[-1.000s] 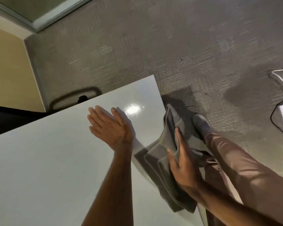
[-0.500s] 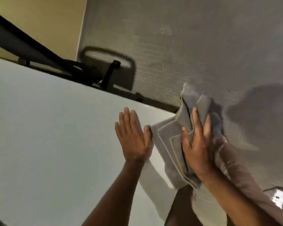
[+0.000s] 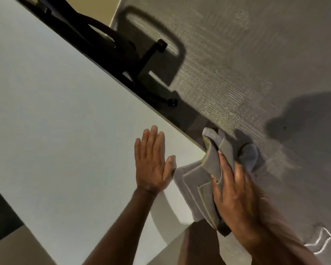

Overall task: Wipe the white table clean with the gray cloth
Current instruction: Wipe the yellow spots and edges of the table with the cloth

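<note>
The white table (image 3: 65, 134) fills the left and middle of the head view, its far edge running diagonally down to the right. My left hand (image 3: 151, 165) lies flat on the tabletop near the right corner, fingers together and holding nothing. My right hand (image 3: 235, 196) grips the folded gray cloth (image 3: 201, 180) at the table's right corner. Part of the cloth rests on the tabletop beside my left thumb, while its upper end sticks up past the table edge over the carpet.
A black chair base (image 3: 122, 48) stands on the gray carpet (image 3: 256, 54) just beyond the table's far edge. A white cable (image 3: 321, 243) lies on the floor at the bottom right. My trouser leg (image 3: 195, 245) shows below the table corner.
The view has swung left and closer, so the table edge now runs diagonally. Both hands stay at the table corner, the right hand still gripping the cloth, which now partly lies on the tabletop.
</note>
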`<control>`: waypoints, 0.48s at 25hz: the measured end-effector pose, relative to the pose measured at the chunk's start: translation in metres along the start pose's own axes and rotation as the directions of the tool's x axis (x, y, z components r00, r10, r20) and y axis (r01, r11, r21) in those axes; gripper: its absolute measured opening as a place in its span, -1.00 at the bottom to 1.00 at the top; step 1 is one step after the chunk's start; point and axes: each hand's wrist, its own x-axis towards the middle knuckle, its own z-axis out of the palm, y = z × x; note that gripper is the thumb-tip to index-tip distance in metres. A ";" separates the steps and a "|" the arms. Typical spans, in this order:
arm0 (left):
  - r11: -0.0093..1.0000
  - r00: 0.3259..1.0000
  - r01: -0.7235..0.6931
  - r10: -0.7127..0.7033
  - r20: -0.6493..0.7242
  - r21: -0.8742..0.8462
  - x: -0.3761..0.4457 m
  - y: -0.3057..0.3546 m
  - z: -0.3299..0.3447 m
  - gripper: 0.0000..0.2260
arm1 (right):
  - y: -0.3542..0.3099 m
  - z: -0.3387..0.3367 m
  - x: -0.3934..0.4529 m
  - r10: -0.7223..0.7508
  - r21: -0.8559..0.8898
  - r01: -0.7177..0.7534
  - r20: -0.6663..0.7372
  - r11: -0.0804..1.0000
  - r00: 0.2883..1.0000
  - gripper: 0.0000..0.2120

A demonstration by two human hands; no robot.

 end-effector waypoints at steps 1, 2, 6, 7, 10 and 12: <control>0.999 0.998 0.048 -0.048 -0.032 -0.021 -0.001 0.000 -0.001 -0.37 | 0.000 -0.002 0.001 0.000 -0.015 0.001 0.030 1.000 1.000 -0.41; 0.987 0.985 0.147 -0.152 -0.080 -0.057 -0.002 -0.001 -0.002 -0.38 | -0.002 -0.005 0.004 -0.006 -0.044 0.009 0.052 0.999 0.999 -0.40; 0.646 0.606 0.719 -0.763 -0.226 -0.255 0.006 -0.002 -0.006 -0.40 | -0.027 -0.010 0.045 -0.135 -0.139 0.149 0.111 0.979 0.985 -0.31; 0.551 0.511 0.787 -0.834 -0.208 -0.277 0.009 -0.003 -0.007 -0.39 | -0.041 -0.008 0.061 -0.163 -0.137 0.182 0.140 0.974 0.977 -0.30; 0.512 0.486 0.832 -0.859 -0.165 -0.213 0.015 -0.002 -0.010 -0.40 | -0.088 0.003 0.110 -0.194 -0.101 0.219 0.216 0.970 0.957 -0.34; 0.527 0.503 0.831 -0.849 -0.164 -0.180 0.015 -0.004 -0.012 -0.42 | -0.121 0.015 0.141 -0.225 -0.057 0.242 0.219 0.969 0.950 -0.35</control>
